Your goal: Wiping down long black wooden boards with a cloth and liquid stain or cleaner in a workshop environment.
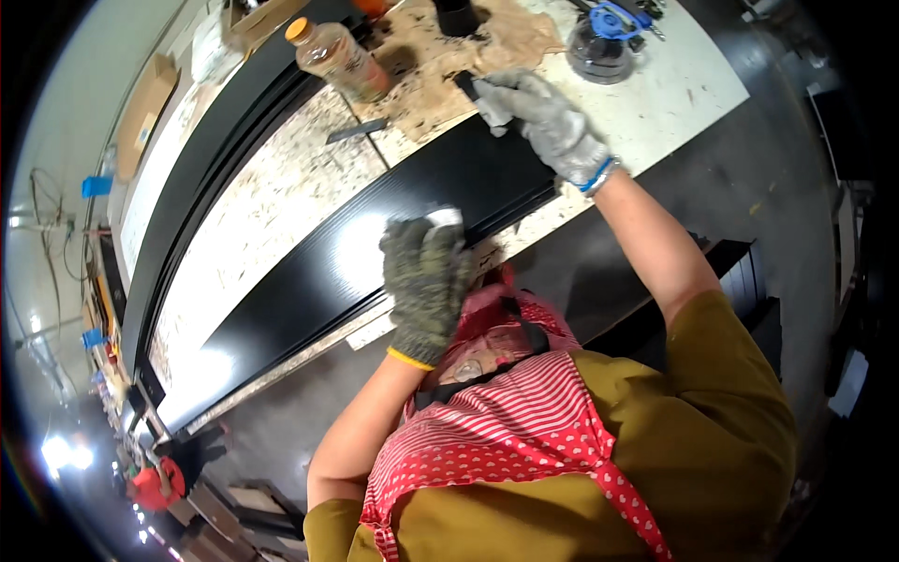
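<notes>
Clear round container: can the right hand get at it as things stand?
Probably yes: the clear container sits near the gloved right hand with nothing visible between, though that hand seems to hold a small black piece that may need setting down.

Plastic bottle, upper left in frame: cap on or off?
On: the orange cap covers the neck of the bottle. Can't tell how tight.

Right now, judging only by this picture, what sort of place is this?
Probably a workshop or factory floor: a long black panel lies on a speckled white worktable, with a gloved left hand and gloved right hand at it.
</notes>
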Available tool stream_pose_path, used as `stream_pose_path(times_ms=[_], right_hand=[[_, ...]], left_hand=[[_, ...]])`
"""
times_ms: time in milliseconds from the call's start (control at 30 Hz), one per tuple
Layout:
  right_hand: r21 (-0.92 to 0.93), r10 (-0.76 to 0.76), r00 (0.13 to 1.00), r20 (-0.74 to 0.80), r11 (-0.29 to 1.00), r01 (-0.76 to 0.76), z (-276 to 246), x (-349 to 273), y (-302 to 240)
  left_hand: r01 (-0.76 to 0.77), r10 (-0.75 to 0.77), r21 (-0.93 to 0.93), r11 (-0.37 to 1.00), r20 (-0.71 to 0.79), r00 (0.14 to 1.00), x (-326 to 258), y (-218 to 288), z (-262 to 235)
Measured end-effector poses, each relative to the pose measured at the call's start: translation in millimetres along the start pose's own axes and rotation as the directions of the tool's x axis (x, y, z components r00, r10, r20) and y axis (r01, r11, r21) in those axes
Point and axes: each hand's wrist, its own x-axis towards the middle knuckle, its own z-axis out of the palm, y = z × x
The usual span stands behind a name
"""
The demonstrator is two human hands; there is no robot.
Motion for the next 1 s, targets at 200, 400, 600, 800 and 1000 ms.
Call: stream_pose_path(times_ms=[200,400,600,800,1000], right_hand=[[0.041,0.201,0.977,-0.074,0.979,-0.198,2,-1,-35],[0.051,-0.068,0.997,-0.048,0.996,0.07,-34,-4,-21],[0.061,0.126,0.991,-0.054,0.991,-0.123,-53,-17,0],[-0.052,0.184,0.982,-0.043,0.981,-0.187,-41,-3,-23],[0.192,-0.15,0.989,-0.015,0.97,0.15,-105,15,-36]], left_hand=[[-0.22,0.249,-0.354,0.909,0.038,0.968,68,48,49],[0.235,-0.224,-0.589,0.774,0.092,0.97,51,-5,4],[-0.231,0.231,-0.012,0.973,0.117,0.966,54,-2,10],[-0.45,0.469,-0.22,0.866,0.043,0.882,107,69,86],[-0.362,0.494,-0.682,0.635,-0.001,0.869,89,79,31]])
